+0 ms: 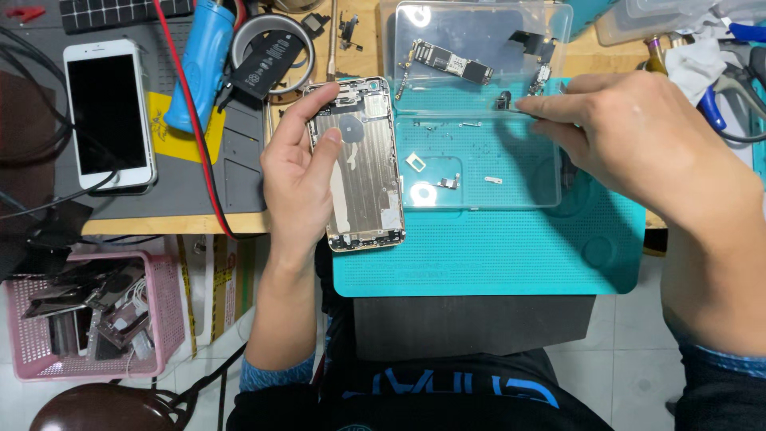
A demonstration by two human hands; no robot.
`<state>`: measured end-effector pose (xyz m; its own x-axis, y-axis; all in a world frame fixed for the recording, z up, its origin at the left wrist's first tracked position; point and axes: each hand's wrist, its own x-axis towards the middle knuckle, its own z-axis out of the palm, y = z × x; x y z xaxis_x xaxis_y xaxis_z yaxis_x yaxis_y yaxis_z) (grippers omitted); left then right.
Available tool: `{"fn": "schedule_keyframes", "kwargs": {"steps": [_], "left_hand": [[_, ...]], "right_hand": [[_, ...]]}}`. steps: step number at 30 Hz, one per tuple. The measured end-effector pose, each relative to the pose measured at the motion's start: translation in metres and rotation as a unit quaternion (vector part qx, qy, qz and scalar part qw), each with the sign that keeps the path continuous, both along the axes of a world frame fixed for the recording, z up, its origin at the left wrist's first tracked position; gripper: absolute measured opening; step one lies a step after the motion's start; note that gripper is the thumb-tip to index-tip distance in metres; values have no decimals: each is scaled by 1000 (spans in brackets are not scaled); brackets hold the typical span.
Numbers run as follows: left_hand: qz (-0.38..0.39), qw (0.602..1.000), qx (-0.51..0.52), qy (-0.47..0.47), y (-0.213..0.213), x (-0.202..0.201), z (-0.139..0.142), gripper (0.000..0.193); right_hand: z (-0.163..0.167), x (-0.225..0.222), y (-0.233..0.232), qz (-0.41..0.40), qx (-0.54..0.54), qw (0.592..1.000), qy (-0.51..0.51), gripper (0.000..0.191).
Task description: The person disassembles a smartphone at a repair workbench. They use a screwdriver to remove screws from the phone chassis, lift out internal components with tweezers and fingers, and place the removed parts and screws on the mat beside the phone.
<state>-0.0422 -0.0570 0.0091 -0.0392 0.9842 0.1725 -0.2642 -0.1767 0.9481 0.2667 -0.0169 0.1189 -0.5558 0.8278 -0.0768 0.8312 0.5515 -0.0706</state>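
The left hand point(299, 172) gripped a gutted silver phone housing point(361, 164) mid-frame; the right hand point(638, 132) pinched thin tweezers point(533, 114) over a clear plastic tray point(550, 179) of removed parts, so stripping looked nearly finished.

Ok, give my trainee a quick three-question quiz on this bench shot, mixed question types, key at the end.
1. True or false: the left hand grips the opened phone housing by its edges.
2. Where does the green circuit board lie? A) in the pink basket B) in the clear plastic tray C) on the white phone
3. Fill in: the right hand holds thin ____ over the tray.

Key: 1 true; 2 B; 3 tweezers, as far as the view shows.
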Motion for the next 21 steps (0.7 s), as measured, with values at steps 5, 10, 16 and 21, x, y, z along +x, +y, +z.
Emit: {"fn": "schedule_keyframes", "kwargs": {"steps": [5, 10, 16, 21], "left_hand": [[-12, 1000, -13, 9, 1, 2, 2, 40], [-39, 996, -60, -61, 2, 2, 5, 38], [-32, 993, -49, -102, 1, 1, 8, 48], [-24, 996, -36, -77, -1, 0, 0, 46]], "right_hand": [[-8, 9, -6, 84, 61, 987, 124, 31], [-17, 20, -13, 12, 36, 994, 101, 29], [-22, 20, -17, -4, 47, 992, 118, 25], [-16, 6, -14, 23, 70, 990, 117, 24]]}}
